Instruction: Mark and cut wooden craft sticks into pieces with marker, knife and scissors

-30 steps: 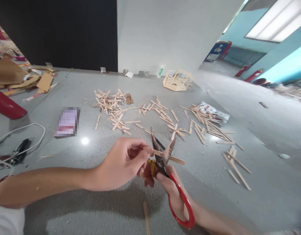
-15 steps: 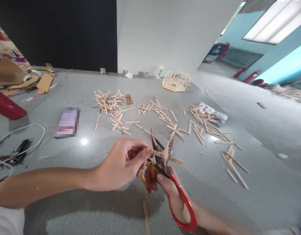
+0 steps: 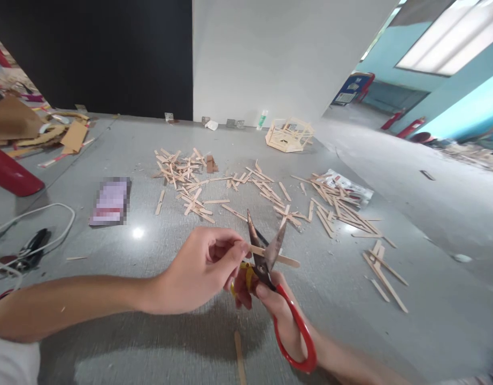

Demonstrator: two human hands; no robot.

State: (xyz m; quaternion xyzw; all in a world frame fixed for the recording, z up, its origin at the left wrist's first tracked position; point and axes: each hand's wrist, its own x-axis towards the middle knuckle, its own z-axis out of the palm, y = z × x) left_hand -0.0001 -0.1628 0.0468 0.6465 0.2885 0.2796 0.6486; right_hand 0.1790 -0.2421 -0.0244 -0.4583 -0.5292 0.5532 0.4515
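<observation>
My left hand [image 3: 200,270] pinches one end of a thin wooden craft stick [image 3: 287,260] and holds it level above the grey floor. The stick lies between the open blades of red-handled scissors [image 3: 266,256]. My right hand [image 3: 276,307] grips the scissors from below, fingers through the red loop handle [image 3: 297,342]. The blades point up and away from me.
Several loose craft sticks lie scattered on the floor ahead [image 3: 182,176] and to the right [image 3: 338,206]. A stick-built frame [image 3: 289,133] stands by the white wall. A blurred booklet [image 3: 110,200], white cable [image 3: 33,214] and cardboard scraps [image 3: 70,133] lie at the left. One stick [image 3: 239,358] lies near me.
The scissor blades have narrowed slightly around the stick. Both hands stay in nearly the same place.
</observation>
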